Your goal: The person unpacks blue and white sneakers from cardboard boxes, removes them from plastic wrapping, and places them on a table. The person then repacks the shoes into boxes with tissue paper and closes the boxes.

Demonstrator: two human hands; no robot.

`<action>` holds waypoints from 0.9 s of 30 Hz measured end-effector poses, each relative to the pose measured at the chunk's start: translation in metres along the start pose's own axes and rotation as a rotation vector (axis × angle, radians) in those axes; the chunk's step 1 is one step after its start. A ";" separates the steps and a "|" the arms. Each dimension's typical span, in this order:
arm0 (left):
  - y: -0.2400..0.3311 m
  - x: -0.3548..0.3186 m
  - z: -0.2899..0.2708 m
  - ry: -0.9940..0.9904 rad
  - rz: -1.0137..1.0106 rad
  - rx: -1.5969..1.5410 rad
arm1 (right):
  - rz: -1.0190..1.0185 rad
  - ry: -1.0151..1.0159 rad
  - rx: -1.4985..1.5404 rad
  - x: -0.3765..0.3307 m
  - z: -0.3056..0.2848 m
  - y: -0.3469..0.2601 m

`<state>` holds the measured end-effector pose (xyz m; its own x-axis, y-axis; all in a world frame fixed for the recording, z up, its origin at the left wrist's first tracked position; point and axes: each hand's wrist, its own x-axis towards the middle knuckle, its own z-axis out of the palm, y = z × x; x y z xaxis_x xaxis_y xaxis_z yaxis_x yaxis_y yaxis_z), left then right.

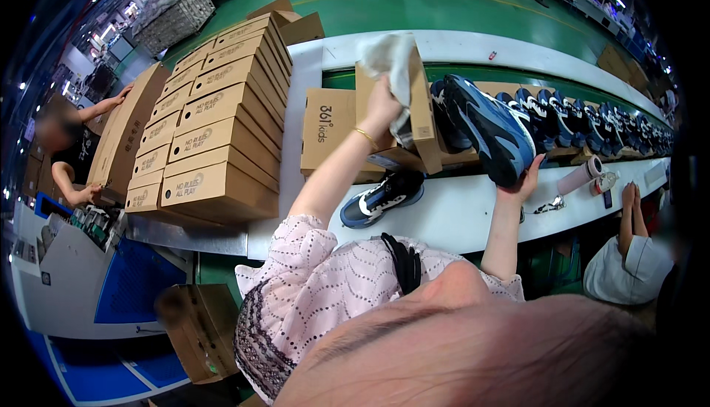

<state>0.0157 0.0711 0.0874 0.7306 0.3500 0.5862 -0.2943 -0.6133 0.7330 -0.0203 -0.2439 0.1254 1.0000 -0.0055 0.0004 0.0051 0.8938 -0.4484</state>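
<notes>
Along the near edge of the white workbench [458, 222], your two hands are both busy. Your left hand [382, 107] is raised and closed on a wad of white tissue paper [392, 63], held against the top of an open cardboard shoebox [414, 122] that stands tilted at the bench's far edge. Your right hand [526, 179] is cupped under the heel of a blue and black sneaker [492, 130], fingers gripping it from below so that it lifts clear of the bench, just beside the box. Its mate, a second blue sneaker [383, 198], lies on the bench surface near the front edge, below your left forearm. Behind the box a green conveyor carries a row of similar sneakers [584, 119] toward the far right corner. At the left end of the bench, closed shoeboxes [214, 133] sit stacked in tall rows. Near the right edge, another person's hands [631, 207] rest on the bench beside a pink cylinder [580, 175].
</notes>
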 end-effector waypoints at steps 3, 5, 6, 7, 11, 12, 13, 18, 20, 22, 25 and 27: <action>0.055 -0.007 0.016 -0.347 0.087 0.772 | 0.013 0.039 -0.060 0.006 -0.005 0.006; 0.050 0.000 0.010 -0.656 0.045 0.954 | 0.025 0.035 -0.113 0.009 -0.001 0.014; 0.038 0.005 0.010 -0.869 0.064 1.040 | 0.024 0.036 -0.138 0.011 0.000 0.017; 0.022 0.001 0.011 -0.932 0.058 0.952 | 0.056 -0.032 -0.115 0.015 -0.005 0.022; -0.031 -0.038 0.014 -0.768 0.067 0.350 | 0.107 -0.038 -0.129 0.017 0.004 0.038; -0.042 -0.049 0.007 -0.728 0.054 0.208 | 0.098 -0.025 -0.156 0.021 0.003 0.045; -0.050 -0.059 0.001 -0.693 0.050 0.094 | 0.071 -0.108 -0.158 0.027 -0.003 0.052; -0.072 -0.092 -0.085 -0.457 0.031 0.204 | -0.140 -0.512 -0.467 0.029 0.006 0.093; -0.050 -0.089 -0.118 -0.304 0.074 0.680 | -0.359 -0.884 -0.802 0.034 0.021 0.105; -0.060 -0.093 -0.136 -0.120 -0.127 0.881 | -0.441 -1.047 -1.077 0.039 0.021 0.133; -0.129 -0.117 -0.161 -0.081 -0.784 0.558 | -0.362 -0.982 -1.197 0.032 0.025 0.145; -0.150 -0.124 -0.179 -0.403 -1.137 0.056 | -0.410 -0.931 -1.260 0.033 0.024 0.141</action>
<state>-0.1415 0.2462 -0.0335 0.6975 0.4698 -0.5412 0.6614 -0.1312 0.7385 0.0132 -0.1077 0.0836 0.5892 0.5401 0.6009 0.7218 -0.0176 -0.6919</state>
